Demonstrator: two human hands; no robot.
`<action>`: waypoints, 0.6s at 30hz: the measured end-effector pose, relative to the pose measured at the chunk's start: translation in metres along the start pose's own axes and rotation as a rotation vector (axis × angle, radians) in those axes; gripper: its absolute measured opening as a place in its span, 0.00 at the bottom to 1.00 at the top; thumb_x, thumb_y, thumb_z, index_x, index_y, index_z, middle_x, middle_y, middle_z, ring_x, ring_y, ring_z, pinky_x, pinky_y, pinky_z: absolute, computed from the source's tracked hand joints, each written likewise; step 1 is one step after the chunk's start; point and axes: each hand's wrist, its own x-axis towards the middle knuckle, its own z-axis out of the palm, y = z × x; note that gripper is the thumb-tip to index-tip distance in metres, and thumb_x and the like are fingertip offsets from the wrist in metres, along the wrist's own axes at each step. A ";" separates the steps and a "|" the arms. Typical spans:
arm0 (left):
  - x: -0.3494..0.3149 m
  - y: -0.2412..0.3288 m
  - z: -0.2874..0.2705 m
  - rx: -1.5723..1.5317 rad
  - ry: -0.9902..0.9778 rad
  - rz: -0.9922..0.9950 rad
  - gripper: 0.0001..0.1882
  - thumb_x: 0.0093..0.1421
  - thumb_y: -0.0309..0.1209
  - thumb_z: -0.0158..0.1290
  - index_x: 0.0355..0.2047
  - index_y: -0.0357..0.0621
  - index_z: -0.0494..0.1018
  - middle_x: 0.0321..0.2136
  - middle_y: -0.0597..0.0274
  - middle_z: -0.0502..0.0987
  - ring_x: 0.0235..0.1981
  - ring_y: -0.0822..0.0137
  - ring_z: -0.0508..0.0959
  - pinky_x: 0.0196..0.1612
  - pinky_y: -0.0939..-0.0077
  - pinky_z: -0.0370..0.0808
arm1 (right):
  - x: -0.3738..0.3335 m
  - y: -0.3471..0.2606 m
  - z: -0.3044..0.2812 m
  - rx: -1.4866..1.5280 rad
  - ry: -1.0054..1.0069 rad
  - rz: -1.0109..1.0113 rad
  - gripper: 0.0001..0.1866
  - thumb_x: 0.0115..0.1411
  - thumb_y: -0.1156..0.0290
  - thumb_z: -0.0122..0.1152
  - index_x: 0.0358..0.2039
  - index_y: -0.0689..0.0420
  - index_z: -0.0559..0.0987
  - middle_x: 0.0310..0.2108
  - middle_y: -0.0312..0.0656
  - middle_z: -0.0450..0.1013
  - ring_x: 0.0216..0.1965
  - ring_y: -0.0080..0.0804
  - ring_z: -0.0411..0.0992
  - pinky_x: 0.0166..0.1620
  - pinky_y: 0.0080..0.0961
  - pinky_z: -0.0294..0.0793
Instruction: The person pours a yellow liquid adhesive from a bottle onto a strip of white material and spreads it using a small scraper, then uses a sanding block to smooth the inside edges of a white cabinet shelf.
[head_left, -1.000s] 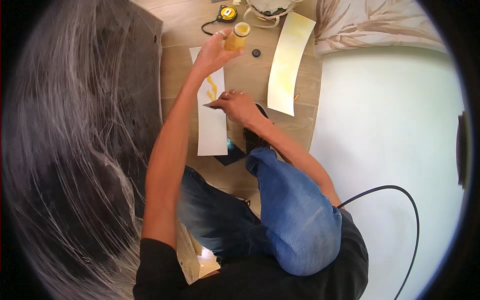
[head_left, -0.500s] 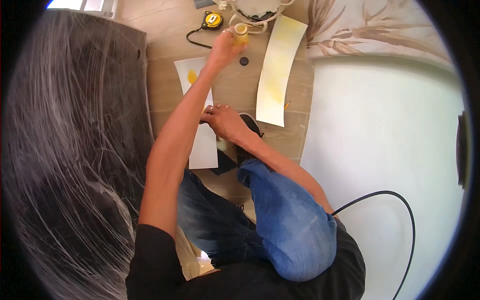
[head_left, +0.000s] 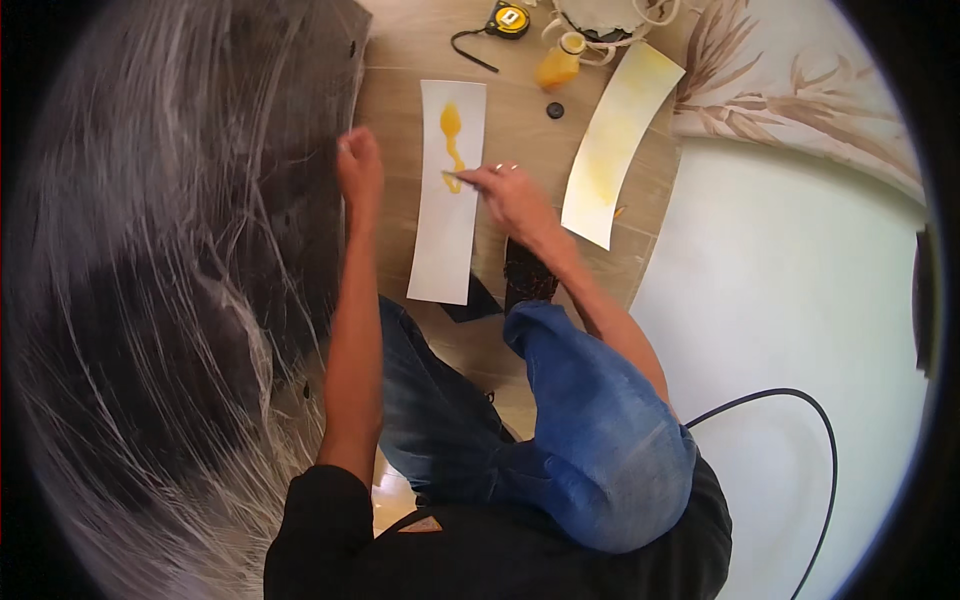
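The bottle (head_left: 560,68) moved to planked floor (head_left: 530,135); plastic sheeting (head_left: 180,250) lies left.

wood-look floor (head_left: 395,120) | left: plastic-wrapped dark surface (head_left: 200,200) | right: white surface (head_left: 770,280), leaf-patterned covering (head_left: 800,100)

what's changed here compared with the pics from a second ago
The left hand has let go of the bottle of yellow liquid, now on the floor, and moved left of the white strip. The right hand still holds the flat scraper over that strip. The tape measure, black cap and yellow-smeared strip stayed put.
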 end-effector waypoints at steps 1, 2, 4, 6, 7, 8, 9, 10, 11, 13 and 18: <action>-0.012 -0.021 -0.003 -0.022 -0.038 -0.036 0.16 0.65 0.30 0.50 0.51 0.37 0.71 0.42 0.57 0.78 0.41 0.68 0.78 0.45 0.74 0.75 | 0.004 -0.002 -0.006 0.012 -0.001 0.003 0.15 0.59 0.74 0.55 0.46 0.47 0.81 0.36 0.44 0.77 0.40 0.46 0.74 0.44 0.40 0.74; -0.023 -0.037 0.000 -0.053 -0.083 -0.069 0.15 0.65 0.31 0.48 0.50 0.36 0.72 0.43 0.54 0.78 0.42 0.66 0.78 0.47 0.73 0.74 | 0.008 -0.003 -0.013 0.015 0.001 0.012 0.16 0.59 0.75 0.55 0.47 0.48 0.81 0.36 0.44 0.77 0.40 0.47 0.74 0.44 0.40 0.74; -0.032 -0.038 0.010 -0.092 -0.143 -0.107 0.17 0.66 0.33 0.45 0.50 0.35 0.72 0.43 0.50 0.79 0.42 0.62 0.79 0.49 0.71 0.74 | 0.013 -0.001 -0.022 0.002 0.002 0.043 0.16 0.61 0.77 0.53 0.48 0.51 0.80 0.34 0.46 0.76 0.38 0.47 0.73 0.43 0.38 0.72; -0.019 -0.024 0.026 -0.103 -0.165 -0.108 0.19 0.67 0.35 0.43 0.50 0.34 0.72 0.43 0.48 0.79 0.42 0.60 0.80 0.49 0.70 0.73 | 0.016 0.001 -0.027 0.015 0.020 0.028 0.16 0.61 0.78 0.54 0.48 0.52 0.80 0.33 0.46 0.76 0.37 0.46 0.73 0.43 0.38 0.71; -0.010 -0.030 0.031 -0.116 -0.170 -0.078 0.20 0.68 0.36 0.42 0.51 0.33 0.71 0.42 0.47 0.80 0.42 0.59 0.80 0.49 0.70 0.73 | 0.019 -0.003 -0.028 0.026 0.022 0.011 0.16 0.61 0.78 0.54 0.49 0.52 0.80 0.32 0.46 0.75 0.37 0.46 0.73 0.42 0.37 0.71; 0.000 -0.036 0.036 -0.129 -0.175 -0.047 0.21 0.68 0.37 0.41 0.52 0.33 0.71 0.42 0.47 0.80 0.42 0.58 0.80 0.49 0.69 0.73 | 0.020 -0.007 -0.028 0.030 0.016 0.007 0.16 0.61 0.77 0.54 0.48 0.52 0.80 0.33 0.46 0.75 0.38 0.47 0.73 0.43 0.38 0.71; 0.006 -0.031 0.043 -0.146 -0.201 -0.010 0.22 0.68 0.38 0.41 0.52 0.32 0.71 0.42 0.47 0.80 0.43 0.57 0.80 0.49 0.69 0.73 | 0.020 -0.008 -0.031 0.024 0.023 0.019 0.15 0.61 0.77 0.54 0.47 0.52 0.80 0.33 0.47 0.76 0.38 0.48 0.73 0.43 0.40 0.72; 0.010 -0.028 0.047 -0.121 -0.255 0.012 0.22 0.68 0.39 0.41 0.52 0.33 0.71 0.41 0.47 0.81 0.43 0.56 0.80 0.49 0.68 0.73 | 0.020 -0.009 -0.034 0.019 0.030 0.031 0.15 0.61 0.76 0.54 0.47 0.52 0.81 0.34 0.48 0.76 0.39 0.49 0.73 0.43 0.41 0.72; 0.015 -0.025 0.050 -0.094 -0.308 0.034 0.22 0.67 0.39 0.42 0.51 0.33 0.72 0.41 0.47 0.81 0.44 0.55 0.80 0.49 0.67 0.73 | 0.019 -0.009 -0.036 0.004 0.029 0.037 0.14 0.61 0.76 0.53 0.46 0.52 0.81 0.34 0.48 0.76 0.39 0.49 0.73 0.43 0.41 0.72; 0.023 -0.033 0.054 -0.043 -0.392 0.046 0.22 0.66 0.40 0.43 0.49 0.35 0.74 0.40 0.46 0.81 0.44 0.54 0.80 0.49 0.65 0.73 | 0.019 -0.013 -0.037 -0.009 0.028 0.043 0.14 0.62 0.76 0.53 0.46 0.53 0.81 0.34 0.48 0.76 0.39 0.49 0.73 0.43 0.41 0.72; 0.025 -0.039 0.059 0.205 -0.455 0.004 0.19 0.64 0.41 0.46 0.42 0.39 0.78 0.38 0.46 0.81 0.42 0.51 0.80 0.48 0.64 0.74 | 0.017 -0.017 -0.038 0.033 0.066 0.039 0.13 0.61 0.77 0.54 0.45 0.54 0.81 0.34 0.49 0.75 0.39 0.50 0.73 0.43 0.41 0.71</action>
